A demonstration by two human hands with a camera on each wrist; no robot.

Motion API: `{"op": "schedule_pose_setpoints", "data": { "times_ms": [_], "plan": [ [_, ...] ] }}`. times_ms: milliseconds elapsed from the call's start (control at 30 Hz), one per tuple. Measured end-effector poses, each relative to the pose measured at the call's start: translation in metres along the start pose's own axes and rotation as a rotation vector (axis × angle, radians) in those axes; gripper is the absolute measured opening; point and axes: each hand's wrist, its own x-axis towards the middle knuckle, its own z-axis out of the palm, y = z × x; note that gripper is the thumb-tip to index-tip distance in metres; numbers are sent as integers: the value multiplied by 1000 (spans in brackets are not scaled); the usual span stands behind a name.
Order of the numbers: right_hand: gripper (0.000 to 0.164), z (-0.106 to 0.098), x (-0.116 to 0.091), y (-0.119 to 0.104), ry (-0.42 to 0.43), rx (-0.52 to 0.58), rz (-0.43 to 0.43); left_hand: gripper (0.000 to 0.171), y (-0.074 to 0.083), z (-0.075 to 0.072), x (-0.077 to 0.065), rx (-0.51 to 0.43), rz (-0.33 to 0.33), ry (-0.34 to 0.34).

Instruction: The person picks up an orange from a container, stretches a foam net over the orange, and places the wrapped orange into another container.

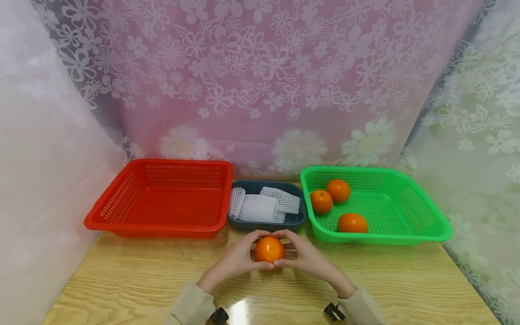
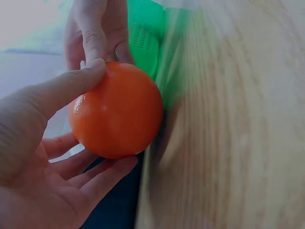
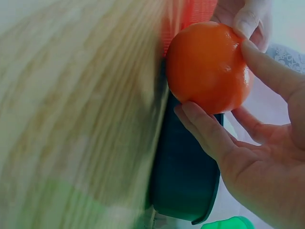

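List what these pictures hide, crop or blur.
Head: underside of held round orange fruit, hidden by its bulk.
Head: floor of dark-blue plastic tray, partly under white mesh sleeves.
Left wrist: green plastic basket, cut by top edge.
Right wrist: pale wooden tabletop, blurred.

Smooth glossy orange (image 1: pixel 270 249), plastic-looking red basket (image 1: pixel 158 230), white foam-like mesh sleeves (image 1: pixel 257 207), table (image 1: pixel 134 271) apparently wood-grained.

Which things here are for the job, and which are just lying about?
Probably for the job: left hand, right hand, held orange, other oranges, white nets, blue tray, green basket, red basket.

Just around: table, flowery curtain.
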Motion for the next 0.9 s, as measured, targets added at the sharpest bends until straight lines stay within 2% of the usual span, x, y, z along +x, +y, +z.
{"op": "schedule_pose_setpoints", "data": {
  "times_ms": [200, 433, 567, 633, 733, 900],
  "plan": [
    [57, 3, 0, 2, -5, -12, -7, 72, -2, 0, -2, 33, 7, -24],
    [55, 3, 0, 2, -31, -66, -2, 68, -4, -5, -3, -20, -8, -77],
    [54, -1, 2, -4, -17, -123, -56, 70, -5, -7, -3, -22, -12, -95],
    [50, -5, 5, -10, 30, -165, -89, 71, -5, -7, -3, -19, -9, -103],
    [42, -13, 14, -22, 156, -237, -129, 73, -5, -7, -3, -12, 2, -111],
    [37, -27, 40, -36, 386, -354, -105, 76, -4, -6, -3, 14, 10, -115]
  ]
}}
